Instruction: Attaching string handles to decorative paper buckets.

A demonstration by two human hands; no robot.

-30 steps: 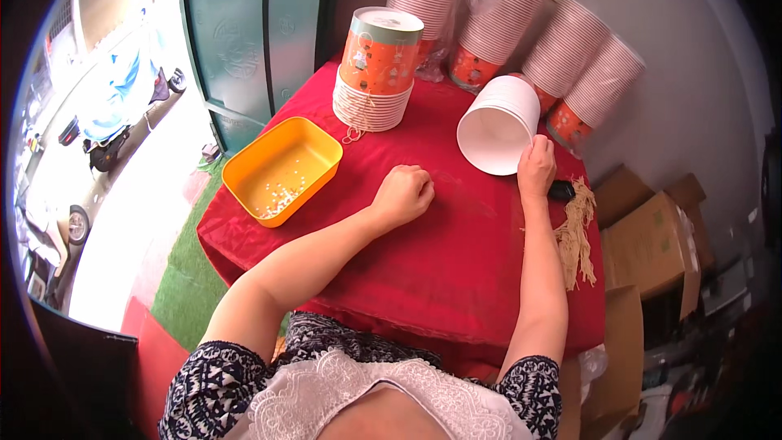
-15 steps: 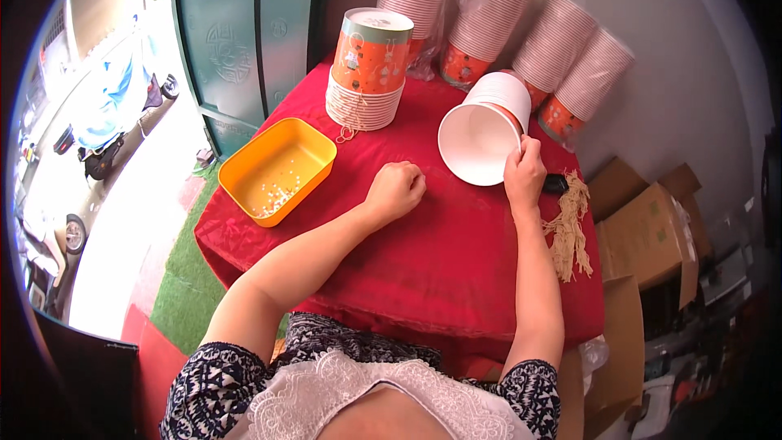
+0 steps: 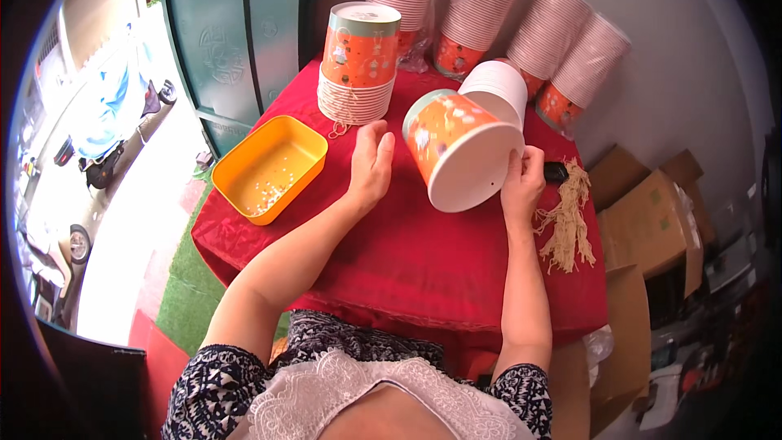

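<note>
An orange paper bucket (image 3: 444, 134) with a grey-green base band hangs tilted over the red table, its white mouth turned toward me. My right hand (image 3: 524, 183) pinches its rim at the right side; a small dark hole shows in the inner wall near the fingers. My left hand (image 3: 372, 167) is raised to the left of the bucket, apart from it, with fingers stretched and nothing in them. Behind the held bucket lie nested white buckets (image 3: 501, 85) on their side, partly hidden. An upside-down stack of orange buckets (image 3: 360, 57) stands beyond my left hand, with a loop of beige cord (image 3: 340, 128) at its foot.
A yellow plastic tub (image 3: 305, 189) with small white bits sits on the left of the red cloth (image 3: 407, 269). Beige cords (image 3: 568, 224) and a black object (image 3: 555, 171) lie at the right edge. Wrapped bucket stacks (image 3: 481, 16) line the wall; cardboard boxes (image 3: 643, 228) stand right.
My right hand has drawn one bucket out of the lying nest, toward me and leftward. My left hand has risen from the cloth and its fingers have straightened.
</note>
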